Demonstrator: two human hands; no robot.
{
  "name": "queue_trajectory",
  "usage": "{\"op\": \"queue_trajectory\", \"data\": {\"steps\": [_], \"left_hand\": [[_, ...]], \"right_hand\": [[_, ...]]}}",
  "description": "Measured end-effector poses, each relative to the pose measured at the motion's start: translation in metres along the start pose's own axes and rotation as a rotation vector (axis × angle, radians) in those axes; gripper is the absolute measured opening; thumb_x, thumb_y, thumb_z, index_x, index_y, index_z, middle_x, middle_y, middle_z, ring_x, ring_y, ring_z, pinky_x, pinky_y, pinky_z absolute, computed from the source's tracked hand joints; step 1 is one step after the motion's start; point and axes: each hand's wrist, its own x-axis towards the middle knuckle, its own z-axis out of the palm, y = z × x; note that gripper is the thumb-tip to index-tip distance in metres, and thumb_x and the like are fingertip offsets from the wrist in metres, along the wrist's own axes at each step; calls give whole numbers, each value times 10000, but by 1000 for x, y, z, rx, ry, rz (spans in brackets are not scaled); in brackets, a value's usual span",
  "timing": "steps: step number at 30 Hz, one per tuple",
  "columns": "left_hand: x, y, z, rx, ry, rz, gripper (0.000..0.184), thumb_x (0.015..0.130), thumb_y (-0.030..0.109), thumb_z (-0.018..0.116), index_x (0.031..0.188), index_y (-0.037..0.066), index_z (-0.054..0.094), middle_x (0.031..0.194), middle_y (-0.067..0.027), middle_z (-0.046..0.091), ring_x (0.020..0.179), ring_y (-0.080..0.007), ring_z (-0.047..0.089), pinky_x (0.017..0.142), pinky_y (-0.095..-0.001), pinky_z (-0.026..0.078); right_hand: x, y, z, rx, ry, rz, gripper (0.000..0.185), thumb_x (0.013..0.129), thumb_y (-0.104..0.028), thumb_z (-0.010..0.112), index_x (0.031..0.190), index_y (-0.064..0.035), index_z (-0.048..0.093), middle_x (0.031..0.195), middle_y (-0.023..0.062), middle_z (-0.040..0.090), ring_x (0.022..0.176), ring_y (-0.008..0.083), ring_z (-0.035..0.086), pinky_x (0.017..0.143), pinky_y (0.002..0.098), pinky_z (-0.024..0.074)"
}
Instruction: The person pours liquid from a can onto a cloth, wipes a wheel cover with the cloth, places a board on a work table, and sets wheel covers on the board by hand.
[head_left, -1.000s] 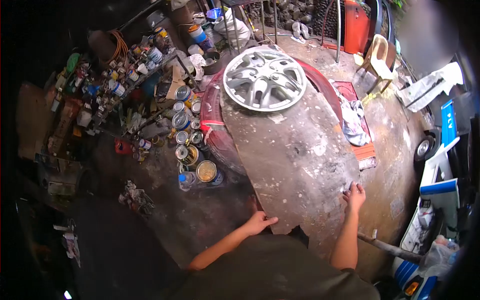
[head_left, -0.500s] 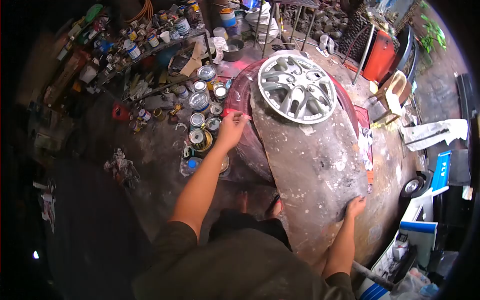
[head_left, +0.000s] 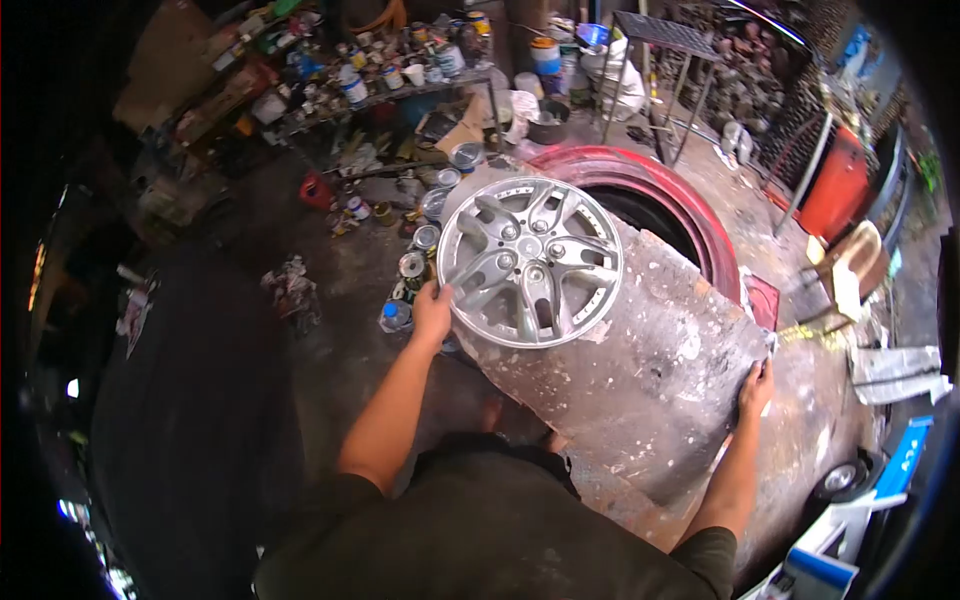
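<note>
A silver wheel cover [head_left: 530, 262] lies on a paint-spattered board [head_left: 660, 350]. My left hand [head_left: 432, 318] is closed at the left edge of the board, beside the cover's lower-left rim; its fingertips are partly hidden. On the opposite side, my right hand [head_left: 757, 388] grips the board's right edge. Behind the board, a red tire [head_left: 690, 205] shows its dark opening, which the board partly covers.
Paint cans [head_left: 426, 238] and a blue-capped bottle [head_left: 395, 315] stand left of the board. Farther back are a cluttered bench [head_left: 380, 97] and a metal stand [head_left: 665, 35]. A chair [head_left: 850, 270] is at the right, above a blue-and-white vehicle part [head_left: 820, 570].
The board has swung left with the wheel cover on it, uncovering more of the tire opening. My left hand has moved from the tire's red rim to the board's left edge.
</note>
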Motion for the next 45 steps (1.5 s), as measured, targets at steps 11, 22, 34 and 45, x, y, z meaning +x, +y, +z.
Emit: {"op": "queue_trajectory", "data": {"steps": [11, 22, 34, 45], "left_hand": [[-47, -31, 9, -202, -37, -183, 469, 1046, 471, 467, 1421, 189, 453, 1186, -15, 629, 1060, -126, 552, 815, -353, 471], [-64, 5, 9, -524, 9, -320, 579, 1054, 561, 394, 1364, 104, 567, 1290, -59, 628, 1161, -224, 592, 894, -465, 502], [-227, 9, -16, -720, -23, -486, 589, 1072, 524, 378, 1424, 62, 480, 1382, -141, 578, 1274, -303, 560, 993, -540, 489], [-256, -25, 22, -582, 23, -479, 521, 1060, 460, 467, 1406, 70, 489, 1311, -110, 593, 1158, -226, 598, 871, -434, 569]], "right_hand": [[224, -76, 71, -245, -91, -247, 556, 971, -337, 607, 1380, 35, 551, 1298, 334, 593, 1230, 467, 562, 1056, 462, 439], [221, -79, 127, 194, -104, -46, 828, 826, -301, 806, 1457, 83, 432, 1462, 270, 498, 1368, 367, 475, 1148, 422, 361], [317, -227, 167, 341, -264, -441, 809, 813, -242, 820, 1450, 88, 446, 1426, 257, 547, 1323, 335, 535, 1121, 393, 393], [230, -271, 201, -411, -421, -479, 798, 863, -610, 663, 1490, -156, 472, 1600, 178, 348, 1476, 379, 317, 1180, 565, 272]]}}
